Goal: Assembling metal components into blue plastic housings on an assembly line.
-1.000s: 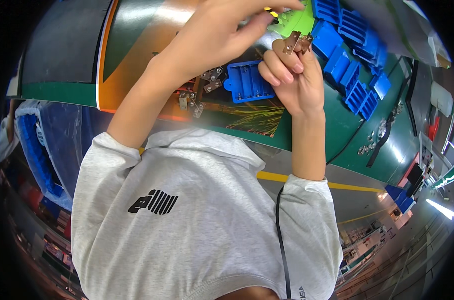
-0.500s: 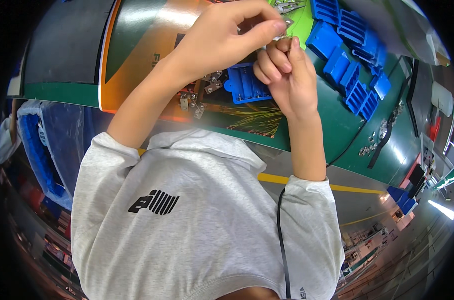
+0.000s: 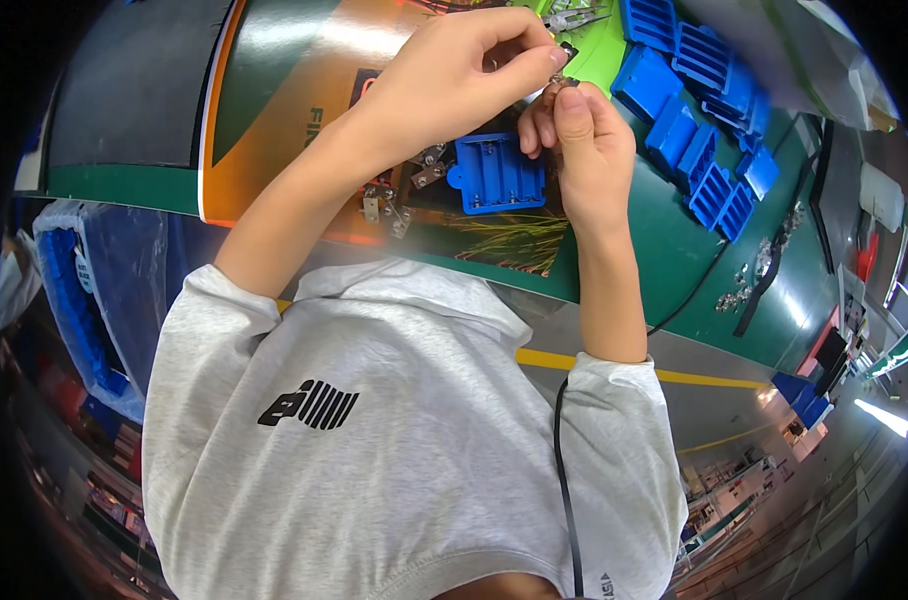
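Both hands meet above the far part of the bench, fingertips almost touching. My left hand is pinched, with a small dark metal part at its fingertips. My right hand has thumb and forefinger closed on a small shiny metal piece, too small to name more exactly. Just left of my right hand lies a blue plastic case with ribbed compartments, its open side up. Beside it, partly behind my left wrist, are several small metal bracket pieces with screws.
Metal pliers rest on a bright green sheet beyond my hands. Several blue plastic cases are strewn to the right. Loose small metal parts lie near a black strip on the green bench.
My right hand has drawn slightly nearer and its fingers have shifted, so more of the blue case shows. Left fingertips have moved slightly, and the dark part at them shows more plainly.
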Action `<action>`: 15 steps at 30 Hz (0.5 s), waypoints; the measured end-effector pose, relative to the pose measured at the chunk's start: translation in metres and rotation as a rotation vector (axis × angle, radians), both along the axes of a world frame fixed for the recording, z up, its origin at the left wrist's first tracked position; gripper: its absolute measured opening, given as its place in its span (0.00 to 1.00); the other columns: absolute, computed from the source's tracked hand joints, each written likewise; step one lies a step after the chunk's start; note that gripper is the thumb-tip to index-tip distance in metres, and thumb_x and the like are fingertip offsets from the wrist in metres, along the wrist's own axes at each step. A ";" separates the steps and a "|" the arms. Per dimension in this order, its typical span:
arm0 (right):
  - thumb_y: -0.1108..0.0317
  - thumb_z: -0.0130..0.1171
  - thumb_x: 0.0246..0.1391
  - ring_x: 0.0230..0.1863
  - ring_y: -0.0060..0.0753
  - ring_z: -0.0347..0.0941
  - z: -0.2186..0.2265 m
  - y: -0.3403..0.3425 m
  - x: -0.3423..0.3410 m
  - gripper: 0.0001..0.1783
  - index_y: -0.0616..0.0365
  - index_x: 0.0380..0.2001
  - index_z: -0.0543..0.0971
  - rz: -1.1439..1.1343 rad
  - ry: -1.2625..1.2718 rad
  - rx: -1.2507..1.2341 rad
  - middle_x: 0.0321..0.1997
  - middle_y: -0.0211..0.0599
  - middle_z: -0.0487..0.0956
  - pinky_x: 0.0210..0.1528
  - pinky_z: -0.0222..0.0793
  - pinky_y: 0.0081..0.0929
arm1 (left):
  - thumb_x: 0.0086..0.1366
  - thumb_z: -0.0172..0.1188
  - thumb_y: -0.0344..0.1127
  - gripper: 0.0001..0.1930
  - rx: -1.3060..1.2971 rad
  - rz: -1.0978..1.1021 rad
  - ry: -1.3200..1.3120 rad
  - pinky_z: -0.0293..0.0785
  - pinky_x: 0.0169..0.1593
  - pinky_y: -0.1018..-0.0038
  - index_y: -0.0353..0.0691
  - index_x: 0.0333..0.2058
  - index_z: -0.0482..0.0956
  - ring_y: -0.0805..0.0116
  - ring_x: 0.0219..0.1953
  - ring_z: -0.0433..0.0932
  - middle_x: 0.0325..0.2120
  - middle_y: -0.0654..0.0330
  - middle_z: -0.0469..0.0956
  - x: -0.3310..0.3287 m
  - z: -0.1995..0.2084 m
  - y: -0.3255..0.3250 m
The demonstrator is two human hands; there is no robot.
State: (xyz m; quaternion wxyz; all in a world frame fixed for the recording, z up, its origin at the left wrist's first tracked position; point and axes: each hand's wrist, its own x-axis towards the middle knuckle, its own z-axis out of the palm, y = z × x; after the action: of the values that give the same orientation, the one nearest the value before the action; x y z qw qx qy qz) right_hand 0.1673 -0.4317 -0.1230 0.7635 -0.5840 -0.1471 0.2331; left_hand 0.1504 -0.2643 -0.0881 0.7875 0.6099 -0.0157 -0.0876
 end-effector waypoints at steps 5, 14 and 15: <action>0.59 0.55 0.59 0.25 0.21 0.68 -0.002 -0.003 0.001 0.16 0.65 0.32 0.76 -0.102 -0.217 -0.175 0.21 0.28 0.72 0.28 0.64 0.17 | 0.64 0.49 0.37 0.12 0.396 0.130 -0.236 0.60 0.24 0.84 0.35 0.26 0.73 0.81 0.22 0.66 0.19 0.67 0.69 0.002 -0.019 0.000; 0.53 0.48 0.61 0.22 0.25 0.64 0.006 -0.004 0.007 0.19 0.60 0.32 0.71 0.103 0.100 0.116 0.17 0.27 0.64 0.28 0.61 0.22 | 0.65 0.49 0.37 0.13 0.125 0.147 -0.173 0.59 0.24 0.81 0.38 0.22 0.68 0.80 0.21 0.63 0.18 0.67 0.67 0.006 -0.021 0.007; 0.53 0.48 0.61 0.22 0.25 0.64 0.005 -0.005 0.007 0.19 0.60 0.32 0.71 0.096 0.098 0.114 0.17 0.27 0.64 0.28 0.61 0.22 | 0.65 0.49 0.37 0.13 0.122 0.141 -0.175 0.59 0.24 0.81 0.38 0.22 0.68 0.80 0.21 0.63 0.18 0.67 0.67 0.006 -0.012 0.006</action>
State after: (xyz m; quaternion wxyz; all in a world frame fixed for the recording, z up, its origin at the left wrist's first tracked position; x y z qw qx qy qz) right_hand 0.1745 -0.4364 -0.1179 0.7898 -0.5196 -0.1504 0.2891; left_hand 0.1566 -0.2582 -0.0999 0.7486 0.6617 -0.0361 0.0206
